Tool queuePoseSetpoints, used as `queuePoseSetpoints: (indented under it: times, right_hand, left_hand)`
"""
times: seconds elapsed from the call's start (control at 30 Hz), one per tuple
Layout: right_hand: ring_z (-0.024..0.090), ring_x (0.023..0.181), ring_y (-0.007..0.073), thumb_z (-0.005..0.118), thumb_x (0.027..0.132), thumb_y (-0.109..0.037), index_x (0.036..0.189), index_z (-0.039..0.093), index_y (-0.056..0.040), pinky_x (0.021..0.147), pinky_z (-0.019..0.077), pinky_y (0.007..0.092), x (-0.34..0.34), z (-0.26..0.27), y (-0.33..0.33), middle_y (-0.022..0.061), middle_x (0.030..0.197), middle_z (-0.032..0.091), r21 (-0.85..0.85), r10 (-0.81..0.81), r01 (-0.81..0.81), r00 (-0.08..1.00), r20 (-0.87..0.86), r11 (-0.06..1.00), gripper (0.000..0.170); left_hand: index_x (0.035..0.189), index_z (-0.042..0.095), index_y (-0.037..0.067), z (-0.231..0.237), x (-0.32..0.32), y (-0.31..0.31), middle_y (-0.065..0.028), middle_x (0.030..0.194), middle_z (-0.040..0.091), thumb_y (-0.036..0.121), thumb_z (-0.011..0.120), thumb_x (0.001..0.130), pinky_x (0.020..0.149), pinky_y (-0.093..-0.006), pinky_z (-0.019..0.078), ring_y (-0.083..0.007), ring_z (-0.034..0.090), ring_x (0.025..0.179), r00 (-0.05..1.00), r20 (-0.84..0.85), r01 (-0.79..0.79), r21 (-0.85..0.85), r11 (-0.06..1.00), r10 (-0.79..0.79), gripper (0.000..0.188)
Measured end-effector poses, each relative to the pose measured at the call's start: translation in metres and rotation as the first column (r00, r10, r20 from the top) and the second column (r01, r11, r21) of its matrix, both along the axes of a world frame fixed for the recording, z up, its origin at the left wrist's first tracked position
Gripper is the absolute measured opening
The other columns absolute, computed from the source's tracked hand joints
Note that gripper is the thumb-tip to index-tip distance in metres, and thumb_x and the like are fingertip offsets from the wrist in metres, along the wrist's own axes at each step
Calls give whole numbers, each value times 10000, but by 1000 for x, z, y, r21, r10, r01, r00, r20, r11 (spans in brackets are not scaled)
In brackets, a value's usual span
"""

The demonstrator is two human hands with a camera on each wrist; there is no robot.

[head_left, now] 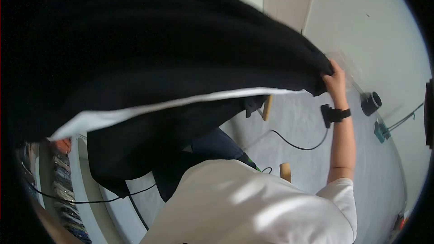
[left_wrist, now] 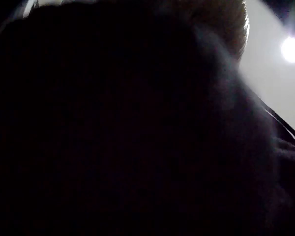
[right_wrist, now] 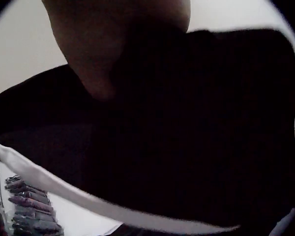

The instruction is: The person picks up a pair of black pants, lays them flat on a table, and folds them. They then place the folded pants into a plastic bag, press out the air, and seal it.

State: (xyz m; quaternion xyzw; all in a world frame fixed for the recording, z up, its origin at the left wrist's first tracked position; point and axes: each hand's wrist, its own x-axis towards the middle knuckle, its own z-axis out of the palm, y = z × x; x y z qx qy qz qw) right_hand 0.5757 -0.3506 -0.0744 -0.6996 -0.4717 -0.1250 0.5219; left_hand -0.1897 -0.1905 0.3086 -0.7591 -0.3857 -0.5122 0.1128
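A large black cloth (head_left: 172, 49) with a white strip (head_left: 199, 99) along its lower edge is spread wide across the head view. At its right end my right hand (head_left: 335, 79) pinches the edge, thumb toward me. The right wrist view shows that hand (right_wrist: 118, 39) at the top, fingertips sunk in the dark fabric (right_wrist: 201, 132). The cloth's left end is held up by my left hand (left_wrist: 223, 29), partly seen at the top of the left wrist view; its fingers are hidden in the dark fabric (left_wrist: 113, 137). Another black fold (head_left: 131, 153) hangs below the strip.
On the left, a white shelf (head_left: 81, 153) bears stacked folded clothes (head_left: 68, 194). A black cable (head_left: 298, 147) lies across the grey floor. By the right wall stand a dark bin (head_left: 371, 103) and a green dustpan (head_left: 380, 131). A door (head_left: 289, 0) is at the back.
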Motion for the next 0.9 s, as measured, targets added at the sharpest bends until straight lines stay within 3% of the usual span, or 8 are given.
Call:
queuePoseSetpoints:
  times: [0.37, 0.5, 0.57, 0.67, 0.7, 0.83, 0.87, 0.9]
  right_hand:
    - [610, 917, 355, 683, 642, 22, 950, 655, -43, 803, 495, 404, 4, 68, 145, 148, 938, 655, -592, 319, 48, 806, 499, 805, 316]
    - [594, 957, 339, 592, 734, -19, 956, 647, -73, 842, 474, 408, 38, 88, 220, 134, 974, 646, -409, 233, 106, 683, 692, 906, 235]
    - [579, 980, 328, 537, 771, -21, 979, 634, -97, 872, 443, 410, 35, 103, 237, 131, 995, 634, -166, 21, 196, 585, 811, 966, 242]
    - [545, 1010, 340, 503, 783, -1, 1015, 576, -67, 871, 426, 415, 53, 98, 255, 131, 993, 612, -122, -82, 294, 596, 799, 948, 252]
    - [545, 1014, 340, 506, 784, 0, 1019, 574, -60, 877, 422, 416, 48, 91, 256, 134, 1005, 610, -131, -106, 330, 611, 784, 935, 252]
    - [547, 1000, 353, 516, 776, 13, 1016, 550, -63, 885, 427, 415, 69, 27, 270, 158, 1005, 599, -246, 75, 216, 587, 806, 945, 254]
    - [547, 1000, 353, 516, 776, 13, 1016, 550, -63, 885, 427, 415, 80, 7, 269, 158, 1005, 599, -260, 93, 202, 594, 799, 944, 254]
    - [548, 1011, 360, 508, 770, 36, 1042, 543, -56, 885, 432, 409, 97, -17, 269, 163, 1025, 598, -419, 208, 108, 741, 639, 902, 290]
  left_hand:
    - [1006, 601, -13, -214, -83, 99, -61, 856, 594, 119, 592, 805, 708, -312, 460, -164, 568, 798, 968, -77, -215, -743, 634, 238, 241]
    - [946, 615, -9, -258, -142, 167, -26, 758, 586, 96, 550, 805, 647, -282, 445, -120, 549, 701, 929, 232, -58, -678, 733, 288, 187]
    - [973, 609, -14, -283, -142, 173, -32, 833, 614, 74, 503, 801, 668, -252, 427, -113, 550, 735, 882, 424, -15, -407, 913, 203, 220]
    - [1096, 611, -11, -324, -123, 164, -54, 1011, 645, 88, 527, 840, 793, -282, 455, -147, 595, 870, 845, 533, 196, -395, 897, 50, 287]
    - [1191, 585, -5, -330, -90, 149, -66, 1127, 626, 135, 570, 867, 893, -295, 438, -162, 586, 991, 917, 360, -13, -395, 918, 168, 353]
    - [1095, 593, -23, -433, -101, 142, -117, 1278, 545, -44, 607, 788, 989, -314, 396, -187, 511, 1160, 850, 454, 195, -741, 642, 266, 308]
    - [1099, 592, -25, -447, -100, 131, -142, 1308, 524, -159, 554, 718, 1028, -325, 377, -207, 498, 1191, 941, 274, 100, -784, 612, 197, 405]
    - [1116, 587, -19, -456, -96, 120, -159, 1323, 510, -254, 487, 652, 1056, -336, 360, -230, 485, 1219, 943, 292, 157, -814, 559, 161, 529]
